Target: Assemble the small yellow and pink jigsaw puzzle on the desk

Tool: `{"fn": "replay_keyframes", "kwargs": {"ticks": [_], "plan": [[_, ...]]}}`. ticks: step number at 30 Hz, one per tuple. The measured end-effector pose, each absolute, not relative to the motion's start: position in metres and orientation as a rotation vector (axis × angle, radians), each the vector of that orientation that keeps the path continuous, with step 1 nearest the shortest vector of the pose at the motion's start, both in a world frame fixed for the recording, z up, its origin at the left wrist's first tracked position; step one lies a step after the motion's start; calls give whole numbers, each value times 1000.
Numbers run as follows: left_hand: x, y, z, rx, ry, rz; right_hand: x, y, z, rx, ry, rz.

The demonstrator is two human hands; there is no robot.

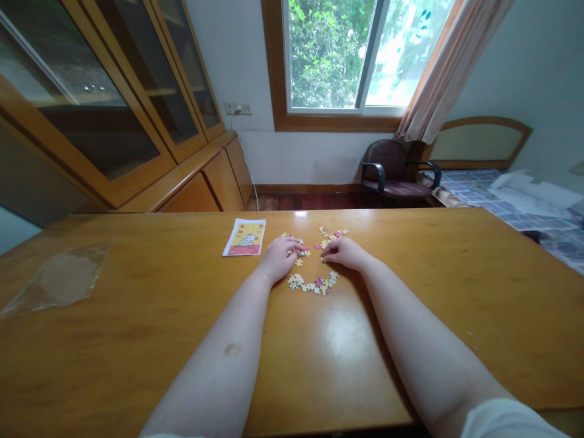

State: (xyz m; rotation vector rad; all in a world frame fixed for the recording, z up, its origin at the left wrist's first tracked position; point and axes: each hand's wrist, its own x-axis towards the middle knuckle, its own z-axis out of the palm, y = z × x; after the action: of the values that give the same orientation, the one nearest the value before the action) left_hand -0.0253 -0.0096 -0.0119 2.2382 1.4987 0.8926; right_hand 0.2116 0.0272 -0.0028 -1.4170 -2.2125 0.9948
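Note:
Several small yellow, pink and white puzzle pieces (312,283) lie scattered on the wooden table (137,316). My left hand (279,254) rests on the table among them, fingers stretched forward and lying on a few pieces near its fingertips. My right hand (343,251) lies beside it, fingers curled down and pinched on a small piece at its fingertips. More loose pieces (332,234) sit just beyond both hands. A printed picture card (245,237), yellow and red with a cartoon figure, lies flat to the left of my left hand.
A crumpled clear plastic bag (59,278) lies at the table's left. Wooden glass-door cabinets (114,115) line the left wall. Beyond the table stand a dark armchair (393,170) under the window and a bed (515,194) at right.

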Motion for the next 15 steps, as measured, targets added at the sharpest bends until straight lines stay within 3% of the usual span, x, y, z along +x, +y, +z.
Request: {"fn": "replay_keyframes", "kwargs": {"ticks": [4, 10, 15], "plan": [[-25, -10, -11, 2220, 1507, 896, 219, 32, -7, -1532, -2073, 823], [-27, -8, -14, 2223, 1482, 905, 234, 29, 1, -1303, -2270, 1482], [-27, -8, -14, 2215, 1477, 912, 234, 27, 6, -1377, -2353, 1422]]}}
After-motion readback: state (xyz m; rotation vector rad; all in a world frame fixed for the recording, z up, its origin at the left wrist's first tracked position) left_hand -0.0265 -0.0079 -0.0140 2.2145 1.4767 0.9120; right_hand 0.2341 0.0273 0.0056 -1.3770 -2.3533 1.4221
